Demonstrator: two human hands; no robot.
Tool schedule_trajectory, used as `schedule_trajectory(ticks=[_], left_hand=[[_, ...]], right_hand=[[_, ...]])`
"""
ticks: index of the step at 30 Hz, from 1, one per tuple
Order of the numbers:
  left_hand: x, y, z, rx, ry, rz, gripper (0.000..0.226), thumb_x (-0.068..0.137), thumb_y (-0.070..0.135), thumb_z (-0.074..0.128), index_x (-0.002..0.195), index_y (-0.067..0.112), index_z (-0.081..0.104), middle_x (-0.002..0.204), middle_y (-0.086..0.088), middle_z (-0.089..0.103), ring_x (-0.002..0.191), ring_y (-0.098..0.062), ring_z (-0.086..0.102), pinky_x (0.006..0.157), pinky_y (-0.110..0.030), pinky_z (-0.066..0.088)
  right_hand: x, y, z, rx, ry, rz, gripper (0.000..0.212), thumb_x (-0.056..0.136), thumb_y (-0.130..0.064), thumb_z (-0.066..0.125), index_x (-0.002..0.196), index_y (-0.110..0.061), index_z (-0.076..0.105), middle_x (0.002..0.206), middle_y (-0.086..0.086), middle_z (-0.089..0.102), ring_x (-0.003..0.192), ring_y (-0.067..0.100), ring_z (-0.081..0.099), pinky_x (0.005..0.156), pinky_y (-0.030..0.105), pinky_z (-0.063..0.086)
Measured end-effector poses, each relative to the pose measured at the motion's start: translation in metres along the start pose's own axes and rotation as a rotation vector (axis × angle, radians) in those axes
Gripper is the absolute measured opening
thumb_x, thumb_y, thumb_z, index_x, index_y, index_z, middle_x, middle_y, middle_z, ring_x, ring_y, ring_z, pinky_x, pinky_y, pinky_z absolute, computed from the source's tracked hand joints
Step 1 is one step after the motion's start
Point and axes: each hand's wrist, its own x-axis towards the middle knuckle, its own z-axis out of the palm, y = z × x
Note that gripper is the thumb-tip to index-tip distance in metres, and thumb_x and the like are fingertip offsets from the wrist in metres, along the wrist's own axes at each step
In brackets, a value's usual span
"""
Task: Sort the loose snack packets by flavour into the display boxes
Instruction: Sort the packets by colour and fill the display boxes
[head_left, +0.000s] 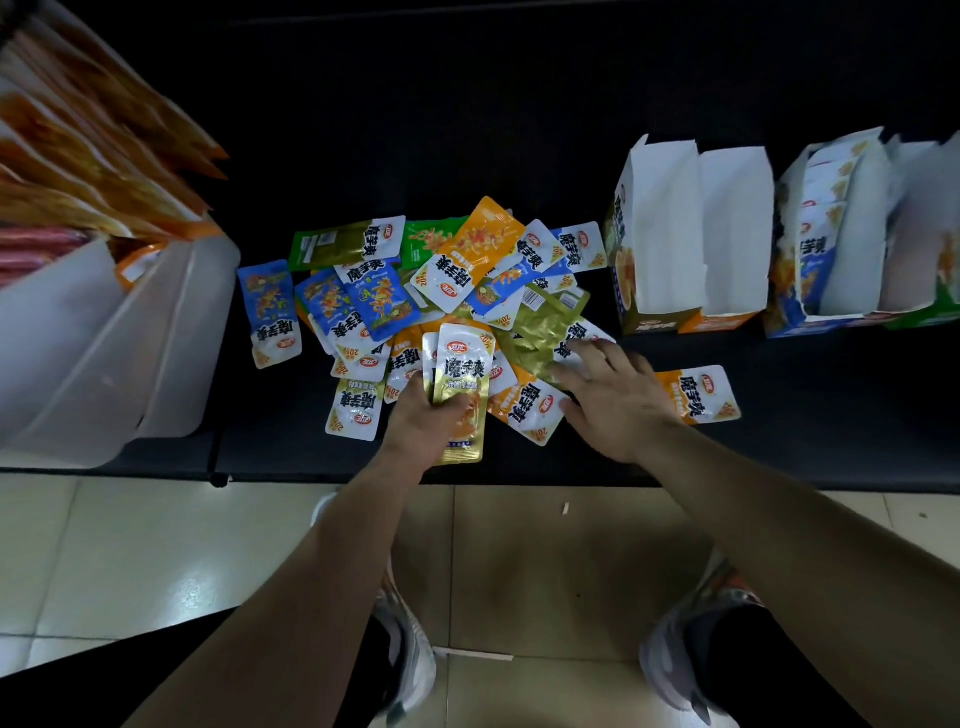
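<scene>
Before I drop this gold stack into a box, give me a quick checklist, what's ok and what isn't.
1. Left hand grips the gold packets: ok.
2. Stack all one flavour: cannot tell, only the front packet's face shows.
3. Right hand free: ok, open, fingers spread over the loose pile.
4. Room in the gold-edged box: ok, the inside that shows is bare white.
5. All gold gathered: not ok, a stray gold packet lies beside the left hand.

Flat foil snack packets (382, 299) at twelve o'clock are blue, orange, green or gold, with black-lettered white ends; two-o'clock cardboard display boxes (670, 223) are white inside.
</scene>
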Motion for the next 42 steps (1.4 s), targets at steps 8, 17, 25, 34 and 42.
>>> schedule_trajectory(ticks=[8,17,25,34,42], left_hand=[[-0.003,0.005,0.0,-0.023,-0.009,-0.003,0.024,0.095,0.012,0.063,0.118,0.01,0.057,0.086,0.01,0.06,0.072,0.0,0.057,0.045,-0.002,0.041],[-0.006,0.007,0.003,-0.041,0.01,-0.009,0.023,0.096,0.012,0.063,0.118,0.01,0.055,0.096,0.003,0.061,0.07,0.003,0.051,0.044,-0.001,0.038],[-0.009,0.012,0.006,-0.064,0.028,0.007,0.029,0.094,0.012,0.065,0.121,0.006,0.057,0.092,0.003,0.062,0.073,-0.001,0.057,0.047,-0.005,0.043],[-0.015,0.036,-0.007,-0.099,0.133,0.091,0.04,0.095,0.017,0.065,0.131,0.014,0.049,0.101,0.009,0.053,0.097,-0.013,0.053,0.074,-0.022,0.042],[-0.035,0.048,0.002,-0.144,-0.082,0.043,0.083,0.076,0.038,0.081,0.148,0.031,0.04,0.142,0.01,0.049,0.133,-0.016,0.044,0.115,-0.045,0.032]], right_hand=[[0.005,0.014,-0.008,-0.028,0.043,0.201,0.053,0.097,-0.041,0.046,0.142,-0.013,0.04,0.139,0.013,0.047,0.129,0.033,0.041,0.1,0.048,0.043],[0.002,0.012,-0.004,0.148,0.039,0.226,0.066,0.09,-0.036,0.068,0.146,-0.02,0.039,0.139,0.007,0.048,0.123,0.033,0.049,0.097,0.045,0.049],[-0.002,0.015,-0.023,0.364,0.224,0.2,0.049,0.092,0.0,0.051,0.138,-0.015,0.058,0.108,0.018,0.069,0.095,0.041,0.064,0.079,0.043,0.054],[-0.016,0.03,-0.075,0.686,0.246,0.137,0.017,0.099,-0.016,0.059,0.11,-0.027,0.068,0.103,0.0,0.068,0.072,0.018,0.062,0.06,0.028,0.046],[-0.032,0.03,-0.117,0.76,-0.047,-0.017,0.016,0.096,-0.02,0.067,0.092,-0.035,0.069,0.108,-0.011,0.064,0.106,0.011,0.059,0.091,0.032,0.043]])
